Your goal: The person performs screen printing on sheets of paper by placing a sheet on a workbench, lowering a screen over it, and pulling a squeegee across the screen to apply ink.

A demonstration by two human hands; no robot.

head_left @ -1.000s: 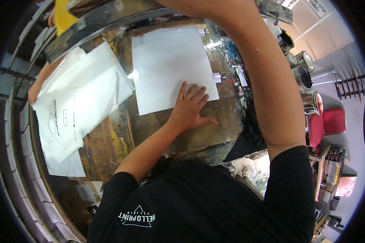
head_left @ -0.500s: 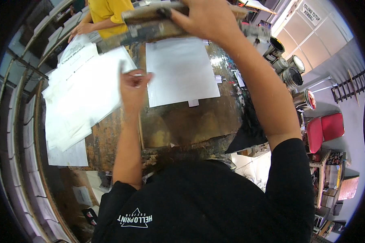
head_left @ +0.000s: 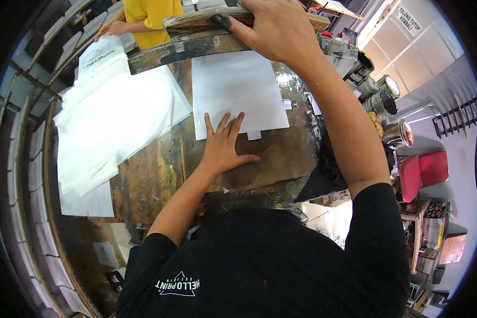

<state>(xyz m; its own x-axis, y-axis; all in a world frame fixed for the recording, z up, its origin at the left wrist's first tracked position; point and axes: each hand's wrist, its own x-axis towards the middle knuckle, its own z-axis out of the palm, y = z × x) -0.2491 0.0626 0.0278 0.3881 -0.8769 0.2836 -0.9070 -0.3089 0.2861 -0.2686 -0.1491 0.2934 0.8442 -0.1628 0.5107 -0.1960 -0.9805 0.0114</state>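
My left hand [head_left: 223, 147] is spread open, its fingertips over the near edge of a white paper sheet [head_left: 238, 85] and its palm over the dark board. Above the sheet's far end rises the ink-stained edge of a printing frame [head_left: 191, 53]. My right hand [head_left: 278, 29] is closed round a worn wooden squeegee [head_left: 196, 24] lying along that frame, with its dark-stained thumb on the near side. Its other fingers are partly cut off by the picture's top. A small white tab [head_left: 254, 135] shows at the sheet's near edge.
White printed sheets [head_left: 116, 116] are heaped at the left of the stained table [head_left: 138, 188]. Beyond them a person in yellow [head_left: 156, 21] has a hand near the top sheet. Paint cans [head_left: 381, 102] and a red chair [head_left: 433, 166] stand right; racks [head_left: 24, 175] line the left.
My left hand has come down rightward and spread over the white sheet's near edge. My right hand keeps its grip at the top. The other person's hand has moved to the printed sheets.
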